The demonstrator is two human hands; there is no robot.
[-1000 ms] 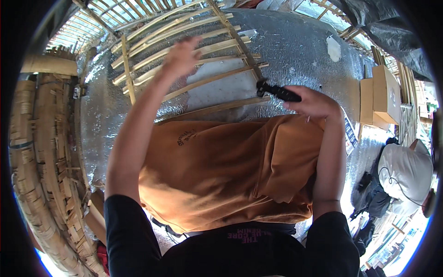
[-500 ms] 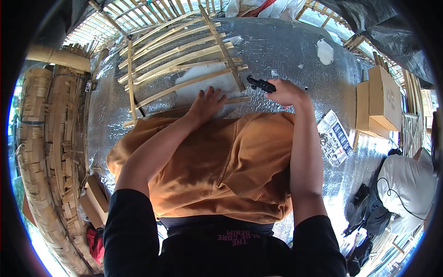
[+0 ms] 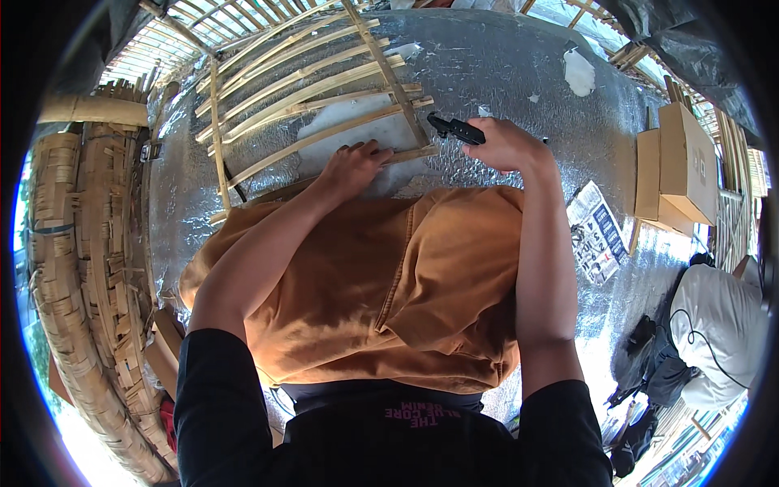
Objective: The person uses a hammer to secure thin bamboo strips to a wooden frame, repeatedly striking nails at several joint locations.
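The left hand (image 3: 353, 170) is resting at the near side of the bamboo lattice (image 3: 324, 88), its fingers lying together and bending over the nearest slat (image 3: 418, 154); whether they are pinching it or only touching it, I cannot tell. The right hand (image 3: 507, 146) is closing around a black tool (image 3: 458, 130), whose free end is pointing left, just beside the near end of the right crosspiece (image 3: 381, 66).

The lattice is lying in front of the person, left of centre, on a silver sheet (image 3: 503, 65). Its slats are running across a pale patch (image 3: 345, 122) and partly covering it. The left hand is hiding part of the nearest slat, and a brown cloth (image 3: 341, 284) is bulging over the lap, close to the lattice's near edge, taking up the space between the forearms.

To the right, a printed paper (image 3: 599, 231) is lying near the right forearm, with a cardboard box (image 3: 686, 162) standing beyond it. Farther down, a white bag (image 3: 714, 316) is sitting beside some black cloth (image 3: 657, 361), a dark cord (image 3: 702, 349) curling across the bag. On the left, bamboo rolls (image 3: 61, 284) are lining the edge, and a thick pole (image 3: 93, 109) is lying crosswise near their far ends. A black sheet (image 3: 690, 49) is hanging at the upper right.
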